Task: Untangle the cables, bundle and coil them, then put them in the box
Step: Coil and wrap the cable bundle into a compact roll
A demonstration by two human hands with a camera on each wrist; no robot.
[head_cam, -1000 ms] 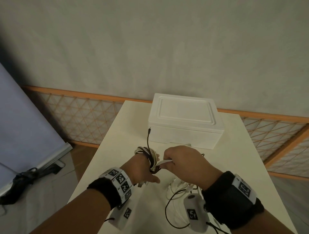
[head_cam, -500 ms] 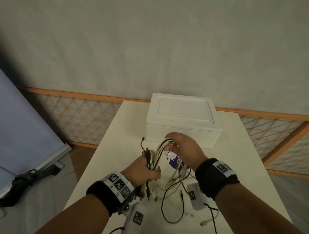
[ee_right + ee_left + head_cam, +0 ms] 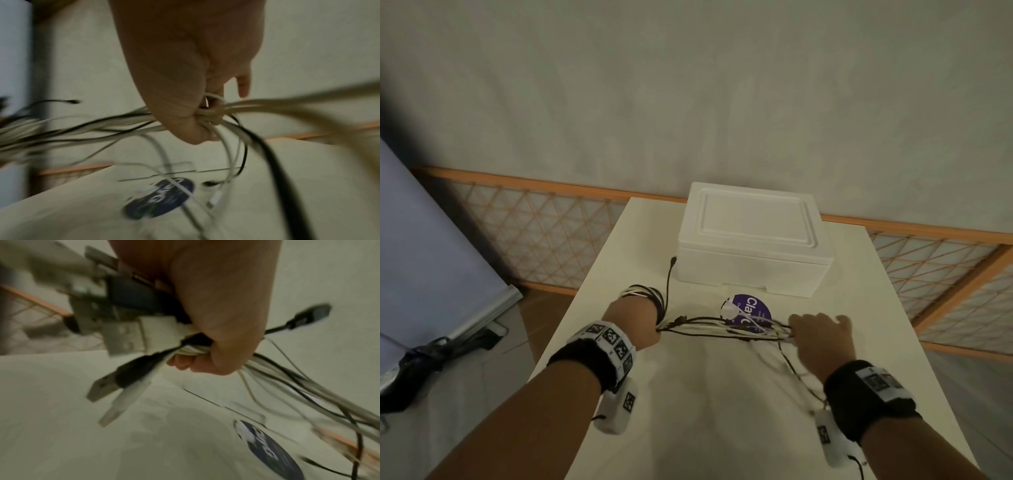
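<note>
My left grip [image 3: 635, 317] clenches the coiled cables [image 3: 726, 327] mid-bench; my right grip [image 3: 820, 337] pinches their loose strands toward the right edge. I should wrap evenly, keeping tension. The lidded foam box [image 3: 753, 240] waits at the far edge.

A white table [image 3: 688, 394] is standing against a pale grey wall [image 3: 688, 85], with a round purple sticker [image 3: 751, 310] showing white lettering lying on its top. An orange-framed lattice panel [image 3: 534, 222] is running along the foot of the wall. A blue-grey board [image 3: 421, 240] is leaning at the left, black straps [image 3: 424, 356] lying below it
</note>
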